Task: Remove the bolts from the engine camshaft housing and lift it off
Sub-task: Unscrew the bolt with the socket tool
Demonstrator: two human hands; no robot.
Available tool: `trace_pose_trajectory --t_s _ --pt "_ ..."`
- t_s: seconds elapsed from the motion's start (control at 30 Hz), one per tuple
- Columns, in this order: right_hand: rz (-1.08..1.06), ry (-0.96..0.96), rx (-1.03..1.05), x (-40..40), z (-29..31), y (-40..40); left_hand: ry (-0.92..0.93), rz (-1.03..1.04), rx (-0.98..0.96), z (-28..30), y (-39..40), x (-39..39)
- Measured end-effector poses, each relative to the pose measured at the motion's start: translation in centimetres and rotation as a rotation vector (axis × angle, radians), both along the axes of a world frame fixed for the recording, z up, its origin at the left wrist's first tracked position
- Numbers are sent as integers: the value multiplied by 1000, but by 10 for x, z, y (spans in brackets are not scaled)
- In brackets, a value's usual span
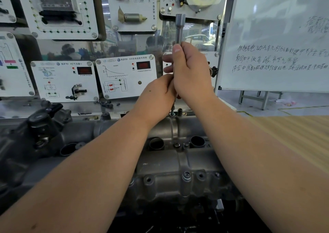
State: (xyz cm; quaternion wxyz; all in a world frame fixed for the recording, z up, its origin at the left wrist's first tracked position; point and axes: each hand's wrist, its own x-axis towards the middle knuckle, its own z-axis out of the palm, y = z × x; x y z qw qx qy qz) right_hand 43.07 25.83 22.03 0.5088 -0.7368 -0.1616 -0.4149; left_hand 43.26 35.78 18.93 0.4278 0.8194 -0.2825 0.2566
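The grey metal camshaft housing [178, 163] lies across the bench below me. My right hand [190, 71] grips a long silver socket wrench [179, 28] held upright, its socket end pointing up. My left hand [156, 94] is curled around the tool's lower part just beneath the right hand. The thin lower tip of the tool [173, 107] stands over a bolt hole at the housing's far edge. A bolt [186, 175] sits in a boss on the near edge, and another bolt [176, 145] sits in the middle between two round openings.
A panel of white teaching boards [124, 78] with sensors stands right behind the engine. A whiteboard [274, 37] with handwriting is at the right. A black engine part [39, 124] juts up at the left. A tan surface [293, 135] lies at the right.
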Motion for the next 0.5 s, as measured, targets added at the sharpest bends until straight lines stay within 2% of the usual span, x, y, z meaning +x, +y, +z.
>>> trace_pose_trajectory --t_s 0.27,0.43,0.5 --pt "-21 -13 24 0 0 0 -15 62 28 2 2 5" --pt "-33 -8 -2 2 0 -2 56 -6 -52 -2 0 1" --pt "-11 -1 29 1 1 -2 44 1 -22 0 -1 1"
